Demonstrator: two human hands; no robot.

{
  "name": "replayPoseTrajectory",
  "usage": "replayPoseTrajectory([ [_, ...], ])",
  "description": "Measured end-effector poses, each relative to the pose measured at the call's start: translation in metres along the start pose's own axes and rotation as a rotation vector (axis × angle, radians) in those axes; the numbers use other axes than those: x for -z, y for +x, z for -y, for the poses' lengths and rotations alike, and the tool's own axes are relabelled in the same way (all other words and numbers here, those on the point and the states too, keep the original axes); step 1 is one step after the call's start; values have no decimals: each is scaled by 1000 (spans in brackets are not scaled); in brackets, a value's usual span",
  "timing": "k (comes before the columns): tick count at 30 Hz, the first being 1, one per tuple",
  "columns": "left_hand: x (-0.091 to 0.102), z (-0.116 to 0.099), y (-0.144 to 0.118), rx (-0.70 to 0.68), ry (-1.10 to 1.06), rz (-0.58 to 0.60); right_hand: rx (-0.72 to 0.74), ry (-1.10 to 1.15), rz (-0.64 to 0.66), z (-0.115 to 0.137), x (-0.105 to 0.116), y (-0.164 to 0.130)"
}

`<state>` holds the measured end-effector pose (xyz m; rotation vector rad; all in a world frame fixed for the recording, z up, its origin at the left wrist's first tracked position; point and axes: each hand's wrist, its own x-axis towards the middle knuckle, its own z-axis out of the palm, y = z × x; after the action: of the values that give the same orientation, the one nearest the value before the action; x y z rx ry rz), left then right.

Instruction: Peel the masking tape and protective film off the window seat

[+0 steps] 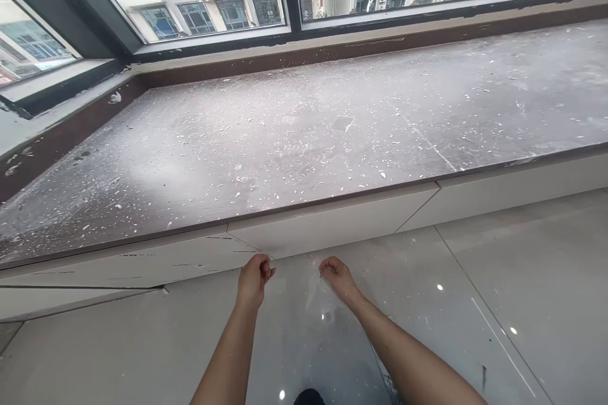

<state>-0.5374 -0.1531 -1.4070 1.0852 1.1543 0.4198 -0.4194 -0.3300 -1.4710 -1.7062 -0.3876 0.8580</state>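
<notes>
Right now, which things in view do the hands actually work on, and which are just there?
In hand:
left hand and right hand, both pinching a thin clear plastic film
white panel front below the sill, just beyond the film

Just there:
dusty dark stone windowsill
white flecks of debris
glossy grey floor tiles

The clear plastic film [319, 294] is showing too faintly to trace its edges. The right hand [335, 274] is hiding its fingertips; both forearms are running off the bottom edge.
</notes>
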Motion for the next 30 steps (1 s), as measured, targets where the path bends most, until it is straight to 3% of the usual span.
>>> replayPoseTrajectory([
  [3,5,11,-6,-7,144,1,107,66,-29,14,4,13],
  [7,13,44,-24,36,364,84,154,56,-36,24,9,24],
  [10,17,62,-32,59,376,125,190,6,-32,23,10,25],
  [12,15,58,-30,28,207,85,209,-19,-34,22,9,24],
  [15,7,33,-20,-13,-40,2,208,-46,-52,25,8,23],
  [20,-9,-1,-6,31,-23,-63,196,-67,-60,29,8,21],
  [30,-15,3,3,-16,-99,-166,218,-119,-69,27,7,22],
])
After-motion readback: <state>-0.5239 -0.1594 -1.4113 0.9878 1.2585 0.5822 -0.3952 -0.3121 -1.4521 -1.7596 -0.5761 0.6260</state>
